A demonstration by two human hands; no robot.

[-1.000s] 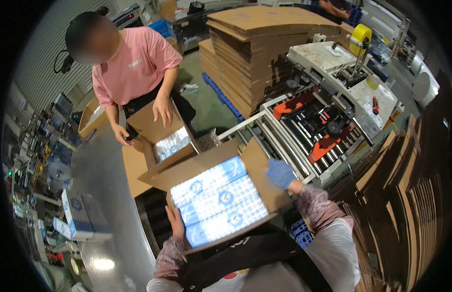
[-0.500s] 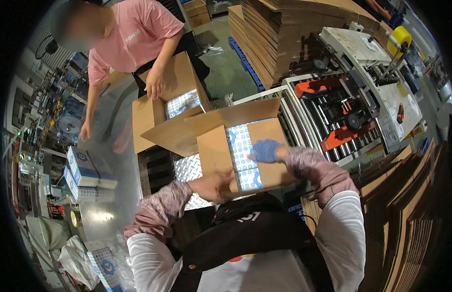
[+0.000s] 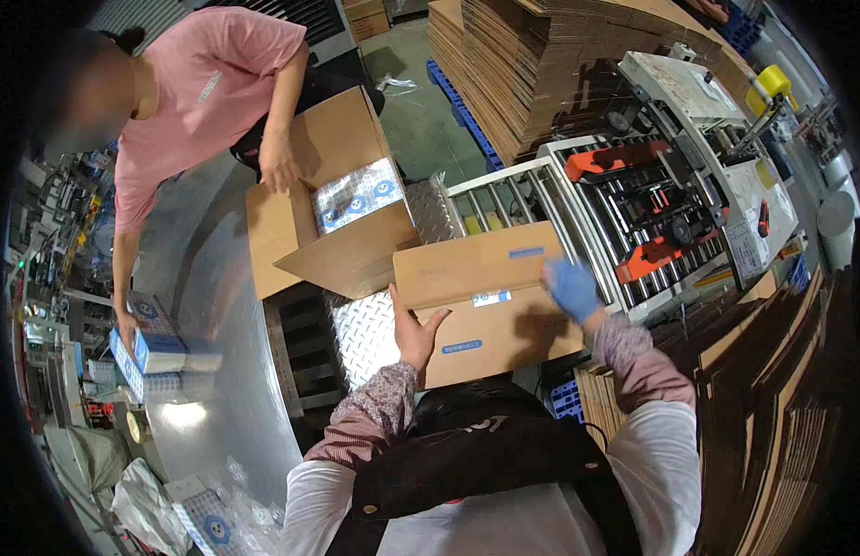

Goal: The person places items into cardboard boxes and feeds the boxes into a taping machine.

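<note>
In front of me stands a cardboard carton (image 3: 504,347) with its near flap lying over the top. Its far flap (image 3: 476,269) is tilted, and a strip of white-and-blue patterned packs (image 3: 492,297) shows in the narrow gap between the two. My bare left hand (image 3: 416,335) rests against the carton's left end, thumb and fingers stretched apart. At the right end of the far flap is my right hand (image 3: 571,289) in a blue glove, its fingers smeared by motion.
Beyond the carton's left side, an open carton (image 3: 356,250) holds patterned packs. A co-worker in a pink shirt (image 3: 212,88) touches it and reaches to stacked packs (image 3: 156,352) on the metal table (image 3: 235,371). A roller conveyor with an orange-guided machine (image 3: 647,218) lies right; flat cardboard (image 3: 772,417) stands nearby.
The near and far flaps have come over the packs, covering most of them. Both my hands have moved to the carton's ends. The co-worker has leaned left, one hand now on the stacked packs.
</note>
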